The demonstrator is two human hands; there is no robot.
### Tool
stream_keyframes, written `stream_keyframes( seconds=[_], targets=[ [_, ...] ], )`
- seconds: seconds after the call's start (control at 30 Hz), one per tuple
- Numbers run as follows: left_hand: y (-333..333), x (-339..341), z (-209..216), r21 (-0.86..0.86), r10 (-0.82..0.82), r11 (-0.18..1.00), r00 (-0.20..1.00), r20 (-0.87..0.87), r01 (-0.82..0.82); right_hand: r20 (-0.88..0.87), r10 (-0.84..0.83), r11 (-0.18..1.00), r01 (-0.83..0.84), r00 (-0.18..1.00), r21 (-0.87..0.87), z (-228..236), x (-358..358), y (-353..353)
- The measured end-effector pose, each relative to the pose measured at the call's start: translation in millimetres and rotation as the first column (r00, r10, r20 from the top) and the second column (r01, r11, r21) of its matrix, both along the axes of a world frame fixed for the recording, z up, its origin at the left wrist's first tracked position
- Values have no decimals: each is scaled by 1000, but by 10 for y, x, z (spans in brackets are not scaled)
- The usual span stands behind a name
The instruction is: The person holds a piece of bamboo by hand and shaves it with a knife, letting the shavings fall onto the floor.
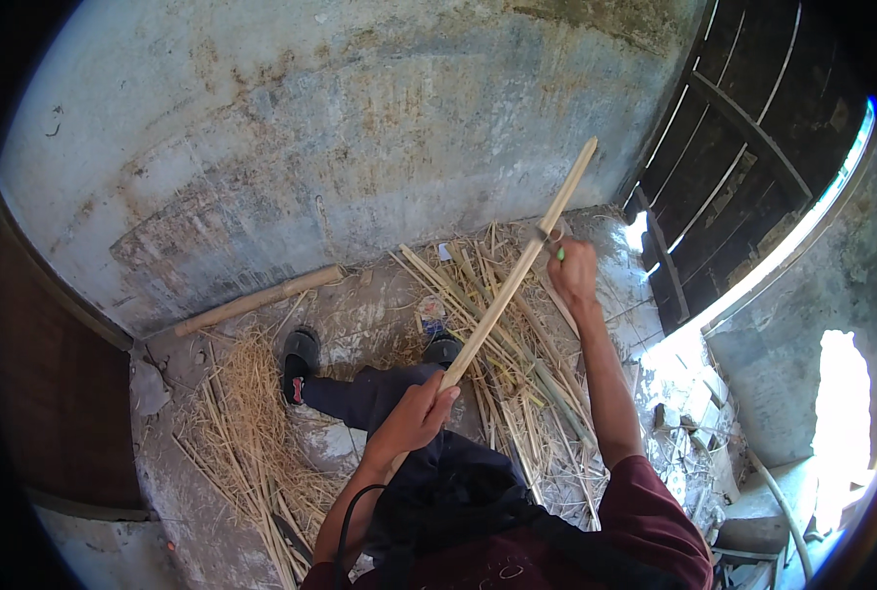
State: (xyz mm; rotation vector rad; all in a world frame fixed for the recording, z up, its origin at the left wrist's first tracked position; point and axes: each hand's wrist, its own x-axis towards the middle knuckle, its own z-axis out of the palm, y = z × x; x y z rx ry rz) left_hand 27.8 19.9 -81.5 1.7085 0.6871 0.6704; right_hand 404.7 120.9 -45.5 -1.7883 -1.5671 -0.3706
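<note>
Bamboo strip (513, 275), far end free beyond right hand (576, 270)

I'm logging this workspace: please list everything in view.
Facing wall: 1, stained grey, top
Pole: 1, tan, along wall's foot
Strip: 1, pale, across centre
Tool: 1, partly green, beside strip
Loose strips: many, tan and greenish, centre
Straw heap: 1, yellowish, lower left
Side panel: 1, brown, left edge
Slatted panel: 1, dark, upper right
Rubble: several, grey, lower right
Shoes: 2, dark, centre left
Left hand: 1, bare, gripping strip
Right hand: 1, bare, holding tool
</note>
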Motion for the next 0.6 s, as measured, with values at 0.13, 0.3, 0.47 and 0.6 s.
stream_keyframes(
  seconds=[0.13,0.3,0.47,0.6],
  targets=[
    [-115,-173,-37,-4,-13,1000,1000,-11,13,-89,-71,993,79,993,87,145,128,138],
    [-199,-377,25,-46,25,999,999,-43,-27,-36,-34,992,38,999,124,280,-19,224],
    [-316,-604,-39,-31,77,996,996,-44,-79,22,-28,995,26,999,92,282,-50,375],
    [-348,-773,-49,-38,84,995,992,-98,-88,9,-70,993,69,997,93,216,-101,498]
  ],
)
